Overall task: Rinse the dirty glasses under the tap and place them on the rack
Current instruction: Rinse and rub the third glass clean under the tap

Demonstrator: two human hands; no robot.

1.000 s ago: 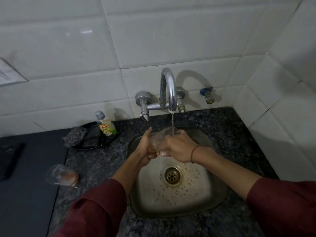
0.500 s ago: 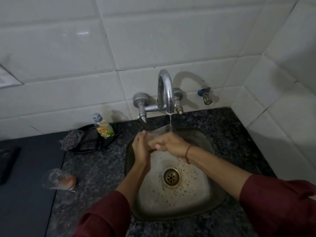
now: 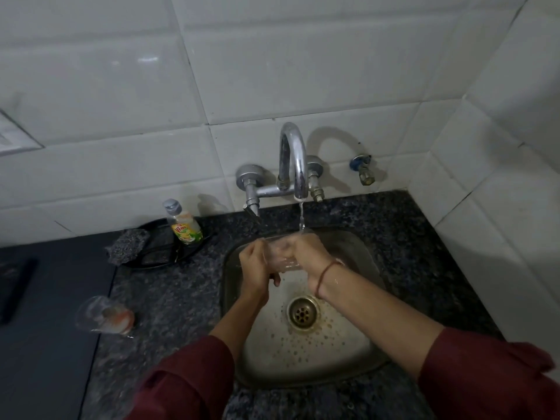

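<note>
From the head view, we judge the rinsing step to be in hand. The clear glass [image 3: 280, 253] sits over the sink [image 3: 333, 353], right under the thin stream [image 3: 301, 218] from the tap [image 3: 292, 159]. Our left hand [image 3: 254, 268] has its grip curled round one side, and our right hand [image 3: 306, 256] wraps the other, fingers closed on the glass. We cannot tell how much water it holds.

Next, we think, comes tipping it out and carrying it to the rack, which is not in sight, so we would have to look for it first.

On the counter [image 3: 169, 298], well to the left, a second glass [image 3: 103, 315] waits with orange residue at its base. A dish-soap bottle [image 3: 183, 225] stands in a black tray [image 3: 160, 253], with a scrubber [image 3: 127, 247] resting on the tray's left edge.
</note>
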